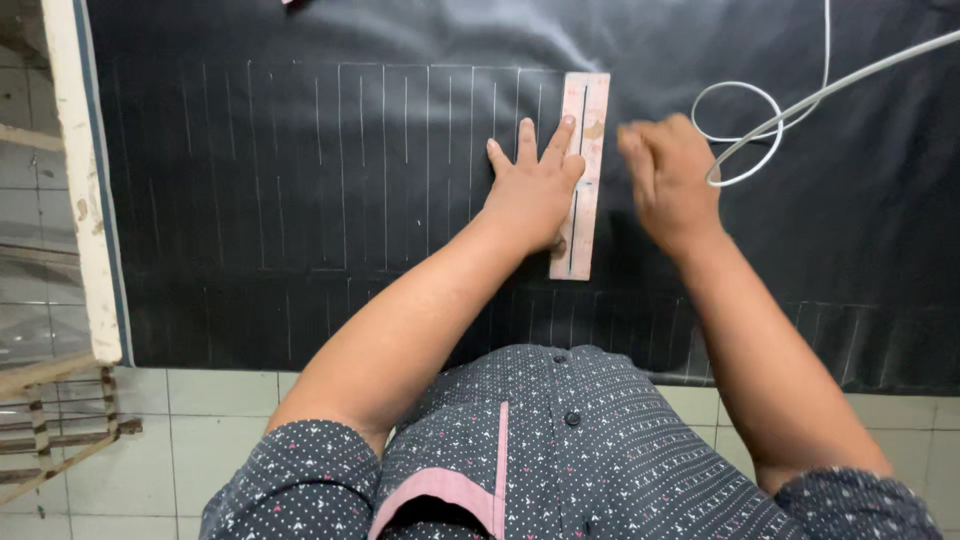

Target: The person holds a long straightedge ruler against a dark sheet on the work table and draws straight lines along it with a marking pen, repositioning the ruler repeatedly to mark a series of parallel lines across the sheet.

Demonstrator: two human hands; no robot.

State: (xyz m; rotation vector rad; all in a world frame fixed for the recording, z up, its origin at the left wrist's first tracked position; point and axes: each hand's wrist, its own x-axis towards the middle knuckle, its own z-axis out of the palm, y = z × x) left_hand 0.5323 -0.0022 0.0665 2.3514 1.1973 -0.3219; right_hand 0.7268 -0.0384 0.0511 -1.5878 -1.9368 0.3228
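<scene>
A dark cloth point(300, 180) lies spread over a table, marked with several parallel white chalk lines point(384, 160). A pinkish slotted ruler point(582, 215) lies upright across it. My left hand point(530, 190) presses flat on the ruler's left edge, fingers spread. My right hand point(668, 175) is just right of the ruler, blurred, with fingers curled as if pinching something small that I cannot make out.
A white cord point(760, 130) loops over the cloth at the upper right. The table's pale painted edge point(85, 200) runs down the left side. A wooden rack point(60, 430) stands at the lower left on a tiled floor point(230, 420).
</scene>
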